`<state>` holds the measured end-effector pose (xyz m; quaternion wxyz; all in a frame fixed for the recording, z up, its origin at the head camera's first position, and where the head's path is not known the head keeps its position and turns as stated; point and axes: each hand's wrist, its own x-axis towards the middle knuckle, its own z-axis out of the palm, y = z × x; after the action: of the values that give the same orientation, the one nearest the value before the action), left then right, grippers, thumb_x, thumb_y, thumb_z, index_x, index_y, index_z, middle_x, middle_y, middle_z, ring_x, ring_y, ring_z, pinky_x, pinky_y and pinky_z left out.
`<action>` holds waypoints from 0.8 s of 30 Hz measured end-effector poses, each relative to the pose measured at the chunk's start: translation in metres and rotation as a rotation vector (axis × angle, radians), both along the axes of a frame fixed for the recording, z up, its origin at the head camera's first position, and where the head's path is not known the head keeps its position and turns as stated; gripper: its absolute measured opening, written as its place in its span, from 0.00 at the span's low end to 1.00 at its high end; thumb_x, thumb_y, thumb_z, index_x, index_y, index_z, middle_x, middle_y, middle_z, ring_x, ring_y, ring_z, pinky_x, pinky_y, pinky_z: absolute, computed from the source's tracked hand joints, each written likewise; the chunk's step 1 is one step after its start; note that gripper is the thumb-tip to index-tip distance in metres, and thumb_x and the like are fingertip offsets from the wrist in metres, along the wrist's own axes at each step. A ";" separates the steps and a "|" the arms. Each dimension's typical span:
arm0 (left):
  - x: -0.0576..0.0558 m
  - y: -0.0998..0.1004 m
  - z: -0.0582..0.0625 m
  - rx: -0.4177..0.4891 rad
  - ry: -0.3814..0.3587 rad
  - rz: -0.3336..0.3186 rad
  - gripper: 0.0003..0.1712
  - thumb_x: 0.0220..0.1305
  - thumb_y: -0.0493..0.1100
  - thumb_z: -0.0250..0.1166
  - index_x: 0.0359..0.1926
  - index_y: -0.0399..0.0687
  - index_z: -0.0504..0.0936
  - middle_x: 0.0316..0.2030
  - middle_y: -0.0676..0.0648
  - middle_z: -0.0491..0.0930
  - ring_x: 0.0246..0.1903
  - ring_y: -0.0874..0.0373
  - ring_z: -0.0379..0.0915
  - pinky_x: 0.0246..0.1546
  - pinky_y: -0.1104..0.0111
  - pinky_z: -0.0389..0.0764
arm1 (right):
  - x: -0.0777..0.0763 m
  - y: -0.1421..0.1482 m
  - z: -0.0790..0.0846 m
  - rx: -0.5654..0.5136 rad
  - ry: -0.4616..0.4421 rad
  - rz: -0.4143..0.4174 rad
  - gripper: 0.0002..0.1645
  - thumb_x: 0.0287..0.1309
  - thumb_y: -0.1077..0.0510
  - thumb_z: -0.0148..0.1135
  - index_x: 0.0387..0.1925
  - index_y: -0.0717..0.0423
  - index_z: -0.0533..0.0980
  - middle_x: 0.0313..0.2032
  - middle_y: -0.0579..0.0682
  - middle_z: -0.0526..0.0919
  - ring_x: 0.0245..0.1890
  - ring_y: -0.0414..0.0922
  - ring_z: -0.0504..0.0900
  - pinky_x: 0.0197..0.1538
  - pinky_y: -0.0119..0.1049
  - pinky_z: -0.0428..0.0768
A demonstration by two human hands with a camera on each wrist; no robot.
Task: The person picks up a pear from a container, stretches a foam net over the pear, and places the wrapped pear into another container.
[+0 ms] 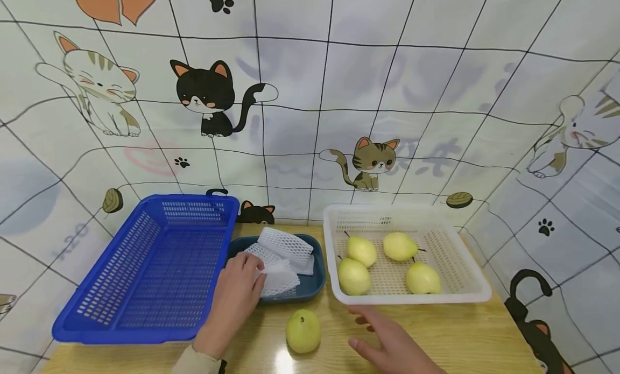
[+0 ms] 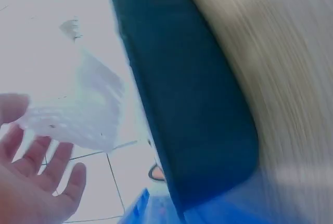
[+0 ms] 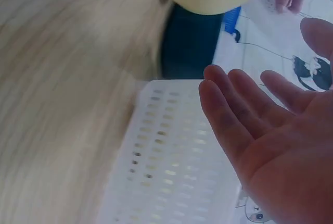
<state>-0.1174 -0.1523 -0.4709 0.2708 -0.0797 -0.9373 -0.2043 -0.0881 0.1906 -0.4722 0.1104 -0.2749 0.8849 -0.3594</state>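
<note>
My left hand (image 1: pixel 239 282) is over the dark teal basket (image 1: pixel 317 280) and pinches a white foam fruit net (image 1: pixel 278 280) between thumb and fingers. In the left wrist view that net (image 2: pixel 78 104) stands above the basket's rim. Other foam nets (image 1: pixel 286 244) lie in the same basket. A yellow-green pear (image 1: pixel 303 331) stands on the table just in front of it. My right hand (image 1: pixel 387 341), fingers apart and holding nothing, hovers to the right of this pear, before the white basket (image 1: pixel 411 300). In the right wrist view its palm and extended fingers (image 3: pixel 223 109) show.
Several pears (image 1: pixel 399 246) lie inside the white basket at the right. At the left, a large blue basket (image 1: pixel 164 277) with perforated walls takes up the table's side. A cloth (image 1: pixel 300 94) printed with cats hangs behind the wooden table (image 1: pixel 261 341).
</note>
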 end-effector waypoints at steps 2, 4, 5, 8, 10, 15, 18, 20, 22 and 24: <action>0.007 0.003 0.008 0.177 -0.005 -0.025 0.13 0.62 0.35 0.75 0.42 0.45 0.78 0.41 0.46 0.82 0.43 0.45 0.79 0.40 0.50 0.79 | 0.001 0.001 0.005 -0.060 -0.023 0.002 0.28 0.74 0.43 0.61 0.69 0.46 0.70 0.63 0.51 0.78 0.55 0.51 0.82 0.52 0.47 0.83; 0.013 0.007 0.016 0.381 -0.039 -0.053 0.11 0.65 0.37 0.72 0.44 0.45 0.78 0.41 0.47 0.84 0.44 0.48 0.82 0.43 0.53 0.81 | 0.002 0.000 0.010 -0.120 -0.017 0.010 0.26 0.75 0.47 0.60 0.68 0.49 0.70 0.63 0.50 0.78 0.54 0.49 0.82 0.52 0.44 0.83; 0.015 0.009 0.021 0.476 -0.061 -0.065 0.11 0.67 0.38 0.71 0.46 0.45 0.78 0.41 0.47 0.85 0.44 0.50 0.83 0.44 0.55 0.82 | 0.003 0.000 0.013 -0.148 -0.008 0.007 0.24 0.76 0.49 0.59 0.68 0.49 0.71 0.62 0.48 0.79 0.54 0.47 0.82 0.52 0.43 0.83; 0.019 0.015 0.032 0.704 -0.152 -0.078 0.10 0.70 0.40 0.69 0.47 0.44 0.77 0.39 0.47 0.86 0.42 0.54 0.82 0.42 0.63 0.82 | 0.003 -0.003 0.018 -0.220 0.022 -0.015 0.21 0.76 0.54 0.59 0.66 0.51 0.72 0.60 0.46 0.80 0.52 0.43 0.83 0.52 0.39 0.83; 0.021 0.019 0.036 0.813 -0.212 -0.080 0.11 0.71 0.40 0.68 0.47 0.42 0.77 0.40 0.46 0.86 0.42 0.56 0.81 0.42 0.67 0.81 | 0.003 -0.005 0.021 -0.254 0.041 -0.057 0.20 0.76 0.55 0.59 0.64 0.51 0.73 0.58 0.45 0.81 0.51 0.41 0.83 0.52 0.38 0.83; 0.023 0.031 0.039 1.023 -0.299 -0.110 0.12 0.68 0.35 0.70 0.46 0.37 0.75 0.38 0.44 0.84 0.39 0.60 0.79 0.42 0.72 0.79 | 0.000 -0.011 0.028 -0.329 0.059 -0.205 0.14 0.75 0.57 0.60 0.58 0.47 0.78 0.53 0.43 0.84 0.48 0.39 0.84 0.49 0.37 0.83; 0.025 0.039 0.037 1.085 -0.312 -0.166 0.15 0.65 0.32 0.71 0.49 0.36 0.76 0.38 0.43 0.85 0.38 0.59 0.80 0.42 0.72 0.80 | -0.003 -0.015 0.031 -0.368 0.106 -0.225 0.12 0.75 0.59 0.59 0.55 0.48 0.79 0.51 0.42 0.85 0.47 0.41 0.85 0.47 0.36 0.84; 0.026 0.043 0.036 1.071 -0.300 -0.191 0.16 0.63 0.32 0.72 0.49 0.38 0.78 0.39 0.45 0.86 0.40 0.58 0.81 0.43 0.71 0.81 | -0.006 -0.018 0.035 -0.394 0.139 -0.206 0.11 0.76 0.61 0.58 0.55 0.49 0.80 0.50 0.42 0.86 0.47 0.43 0.86 0.46 0.36 0.85; 0.027 0.045 0.034 1.017 -0.269 -0.204 0.15 0.61 0.31 0.73 0.48 0.41 0.81 0.40 0.48 0.87 0.42 0.58 0.82 0.45 0.68 0.81 | -0.008 -0.021 0.038 -0.413 0.160 -0.183 0.12 0.76 0.62 0.56 0.54 0.49 0.80 0.50 0.42 0.86 0.47 0.44 0.87 0.46 0.36 0.85; 0.028 0.047 0.034 0.937 -0.221 -0.203 0.14 0.60 0.31 0.74 0.45 0.48 0.85 0.41 0.54 0.87 0.45 0.59 0.82 0.48 0.66 0.81 | -0.009 -0.024 0.041 -0.431 0.161 -0.169 0.12 0.77 0.62 0.55 0.55 0.49 0.80 0.50 0.42 0.86 0.48 0.45 0.87 0.46 0.36 0.85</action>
<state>-0.0892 -0.1057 -0.4373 0.1549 -0.0183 -0.7554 -0.6365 -0.0974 0.1667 -0.4310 -0.0520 -0.2447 0.8137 -0.5247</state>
